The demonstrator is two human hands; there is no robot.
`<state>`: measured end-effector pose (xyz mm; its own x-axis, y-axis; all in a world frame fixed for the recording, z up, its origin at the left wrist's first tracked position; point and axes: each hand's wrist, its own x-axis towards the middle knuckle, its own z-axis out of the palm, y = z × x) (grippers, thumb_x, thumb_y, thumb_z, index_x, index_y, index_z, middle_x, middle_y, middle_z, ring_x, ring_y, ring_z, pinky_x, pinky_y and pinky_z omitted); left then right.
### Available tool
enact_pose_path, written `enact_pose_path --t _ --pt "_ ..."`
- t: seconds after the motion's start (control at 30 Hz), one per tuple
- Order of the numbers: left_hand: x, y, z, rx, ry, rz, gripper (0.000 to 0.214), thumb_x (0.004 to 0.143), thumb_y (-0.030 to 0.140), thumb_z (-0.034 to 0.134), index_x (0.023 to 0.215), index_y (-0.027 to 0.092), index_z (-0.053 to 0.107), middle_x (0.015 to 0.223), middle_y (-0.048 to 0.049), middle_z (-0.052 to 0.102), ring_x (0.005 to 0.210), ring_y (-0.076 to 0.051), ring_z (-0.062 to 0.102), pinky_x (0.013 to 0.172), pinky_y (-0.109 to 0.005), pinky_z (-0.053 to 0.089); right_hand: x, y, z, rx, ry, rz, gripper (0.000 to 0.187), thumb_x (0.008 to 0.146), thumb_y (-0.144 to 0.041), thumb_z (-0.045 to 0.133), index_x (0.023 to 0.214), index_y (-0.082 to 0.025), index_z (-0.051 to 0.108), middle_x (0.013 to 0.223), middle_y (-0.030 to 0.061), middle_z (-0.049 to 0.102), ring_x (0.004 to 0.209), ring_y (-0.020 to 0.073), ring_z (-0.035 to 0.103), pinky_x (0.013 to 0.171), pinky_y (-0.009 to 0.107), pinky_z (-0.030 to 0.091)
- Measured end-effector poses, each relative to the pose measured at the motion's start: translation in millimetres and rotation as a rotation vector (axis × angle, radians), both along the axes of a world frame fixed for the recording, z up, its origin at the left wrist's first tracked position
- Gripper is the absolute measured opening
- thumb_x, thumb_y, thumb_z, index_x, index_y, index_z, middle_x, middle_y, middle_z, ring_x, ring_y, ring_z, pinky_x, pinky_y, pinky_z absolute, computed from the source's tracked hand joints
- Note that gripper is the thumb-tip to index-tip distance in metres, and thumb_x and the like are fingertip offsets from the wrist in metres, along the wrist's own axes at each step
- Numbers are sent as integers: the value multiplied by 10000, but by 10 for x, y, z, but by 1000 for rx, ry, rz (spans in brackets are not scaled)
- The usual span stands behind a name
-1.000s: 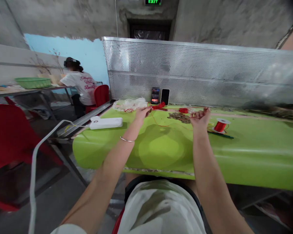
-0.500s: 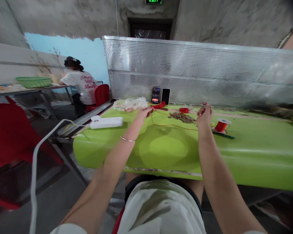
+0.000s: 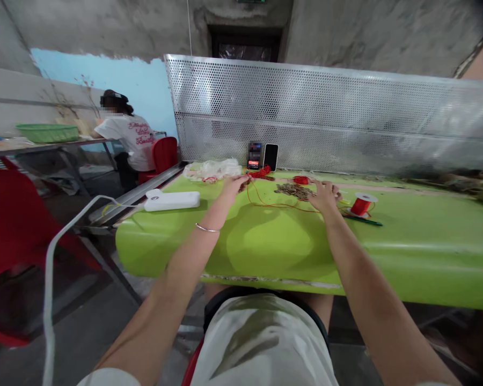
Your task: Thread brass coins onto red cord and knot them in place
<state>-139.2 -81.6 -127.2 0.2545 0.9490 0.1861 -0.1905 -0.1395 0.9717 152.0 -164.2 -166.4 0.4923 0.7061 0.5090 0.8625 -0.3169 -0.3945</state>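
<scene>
Left of the coins [image 3: 293,191], pinching cord [image 3: 265,205] with left hand [image 3: 233,186]; cannot tell grip of right hand [image 3: 325,196]; could tangle through slack.

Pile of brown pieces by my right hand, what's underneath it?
Green tabletop shows around the pile of brown pieces; what lies directly beneath is covered. Your right hand blocks the view at the pile's right end.
</scene>
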Motion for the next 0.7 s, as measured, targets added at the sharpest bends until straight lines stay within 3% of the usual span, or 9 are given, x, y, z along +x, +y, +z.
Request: enact_pose_path --t 0.1,0.17,0.23,0.27,0.37,0.47,0.7 --pt "-4 18 -19 17 0 -9 105 733 195 676 634 162 673 686 -33 651 565 -86 476 566 -247 352 -310 -27 114 189 -78 151 333 755 -226 525 1070 -208 634 1189 146 538 1142 324 449 963 540 315" --pt "-3 32 -37 36 -2 -20 107 733 210 682 640 156 678 684 -37 650 554 -82 461 548 -244 335 -596 -37 170 251 -111 363 234 774 -207 490 940 -201 655 1024 118 613 1015 270 526 927 453 372" --pt "-1 41 -50 48 -11 -34 106 730 218 688 646 154 682 689 -38 649 556 -80 462 543 -241 331 -919 -32 198 168 -103 585 178 780 -214 499 864 -214 656 867 79 646 821 217 568 800 361 426" --pt "2 44 -54 49 -18 -38 104 729 212 686 644 153 681 691 -38 649 559 -80 467 547 -241 335 -1079 -23 205 116 -88 621 159 779 -228 517 852 -228 658 800 57 649 738 200 564 735 334 426" --pt "9 44 -54 35 -41 -41 99 726 175 670 630 152 671 681 -35 645 572 -83 490 571 -241 362 -1481 29 215 61 -47 592 131 802 -291 554 857 -253 667 674 23 626 634 184 552 647 302 396" --pt "13 40 -43 21 -57 -48 81 718 142 661 639 152 667 662 -26 640 585 -86 505 586 -236 381 -1692 97 224 86 -17 532 146 819 -332 560 878 -252 668 663 27 631 623 186 564 613 291 391" --pt "18 42 -28 -17 -66 -42 83 726 156 666 643 155 675 696 -36 655 584 -84 499 589 -246 378 -1706 170 225 5 52 474 208 826 -415 619 951 -263 687 715 60 672 711 237 626 651 332 448"
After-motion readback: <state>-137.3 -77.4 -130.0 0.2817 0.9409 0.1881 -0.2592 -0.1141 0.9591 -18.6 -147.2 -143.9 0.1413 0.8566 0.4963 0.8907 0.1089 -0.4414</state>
